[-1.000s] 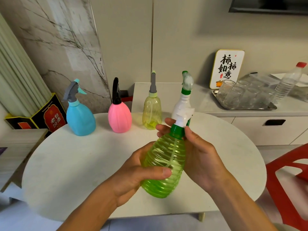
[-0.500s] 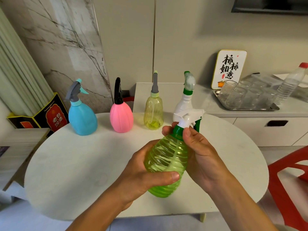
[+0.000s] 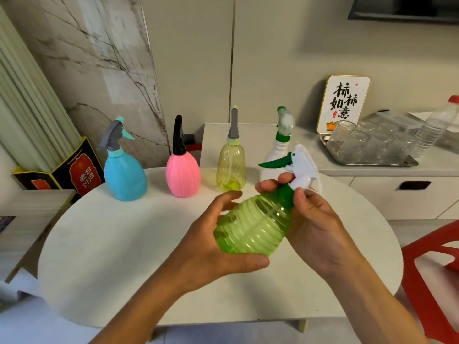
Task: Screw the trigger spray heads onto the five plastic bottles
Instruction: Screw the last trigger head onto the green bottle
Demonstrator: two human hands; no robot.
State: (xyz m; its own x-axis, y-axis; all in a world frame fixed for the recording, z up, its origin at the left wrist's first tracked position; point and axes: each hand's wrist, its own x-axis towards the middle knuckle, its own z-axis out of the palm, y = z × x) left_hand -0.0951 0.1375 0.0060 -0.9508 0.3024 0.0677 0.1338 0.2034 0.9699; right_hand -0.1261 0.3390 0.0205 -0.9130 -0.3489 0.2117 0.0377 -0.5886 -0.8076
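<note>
From the head camera, the left hand [image 3: 213, 247] cradles the ribbed green bottle [image 3: 253, 224] from below, thumb curled under its base and fingers spread behind it. The bottle is tilted, neck up and to the right, above the round white table [image 3: 104, 256]. The right hand [image 3: 315, 229] grips the dark green collar at the neck, its fingers curled round it just under the white spray head [image 3: 303, 167], whose green trigger points left.

Beyond the left hand stand a blue bottle [image 3: 124, 175], a pink bottle [image 3: 183, 176] and a yellow bottle [image 3: 231, 167], each wearing a spray head. A white bottle [image 3: 280, 145] stands behind the right hand's fingers.

Far right of the right hand, a sign [image 3: 344, 103] reads 杯杯如意, beside a tray [image 3: 367, 162] of glasses. Far left of the left hand, a dark box [image 3: 79, 175] carries Chinese writing too small to read surely.
</note>
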